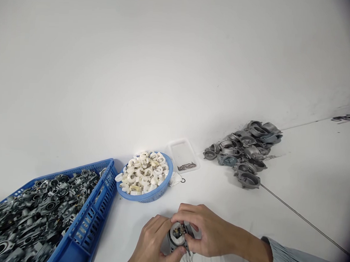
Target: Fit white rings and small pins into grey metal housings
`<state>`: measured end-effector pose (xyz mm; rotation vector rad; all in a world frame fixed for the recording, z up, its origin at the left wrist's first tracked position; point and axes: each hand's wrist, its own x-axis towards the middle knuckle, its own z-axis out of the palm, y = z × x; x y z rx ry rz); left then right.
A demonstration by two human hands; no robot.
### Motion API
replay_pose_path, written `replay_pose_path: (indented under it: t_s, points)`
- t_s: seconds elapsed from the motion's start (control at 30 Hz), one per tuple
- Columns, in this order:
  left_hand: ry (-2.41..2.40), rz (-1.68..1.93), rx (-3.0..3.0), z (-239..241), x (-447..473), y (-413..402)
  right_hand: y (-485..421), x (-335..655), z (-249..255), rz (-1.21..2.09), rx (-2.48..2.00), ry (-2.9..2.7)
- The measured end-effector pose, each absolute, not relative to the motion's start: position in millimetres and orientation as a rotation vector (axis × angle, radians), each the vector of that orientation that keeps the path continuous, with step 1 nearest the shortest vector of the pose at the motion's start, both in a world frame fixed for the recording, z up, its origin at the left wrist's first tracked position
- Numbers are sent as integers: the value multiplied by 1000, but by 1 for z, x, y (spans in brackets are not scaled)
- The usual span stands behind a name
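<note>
A grey metal carburetor body is between my two hands near the bottom of the view, with its round opening turned up. A white ring-shaped float and small brass parts show inside it. My left hand grips the body from the left, thumb along its lower edge. From the right, my right hand closes on the body's right side, its fingertips and thumb at the brass parts. Whether the right fingertips also pinch a small part is hidden. Several thin wire-like strands lie just below the body.
A blue crate of carburetor bodies stands left. Beside it are a blue basket of white floats and a white tray with small pins. Grey float bowls are piled right, near a thin rod. A black ring lies nearby.
</note>
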<state>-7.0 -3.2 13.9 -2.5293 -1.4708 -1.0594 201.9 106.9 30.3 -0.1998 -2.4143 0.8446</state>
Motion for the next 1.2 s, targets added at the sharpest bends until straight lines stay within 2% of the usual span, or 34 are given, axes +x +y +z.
replay_pose_path:
  t_s: [1.2]
  points:
    - [-1461, -1046, -2518, 13, -6, -2, 105, 201, 30, 793, -175, -2395]
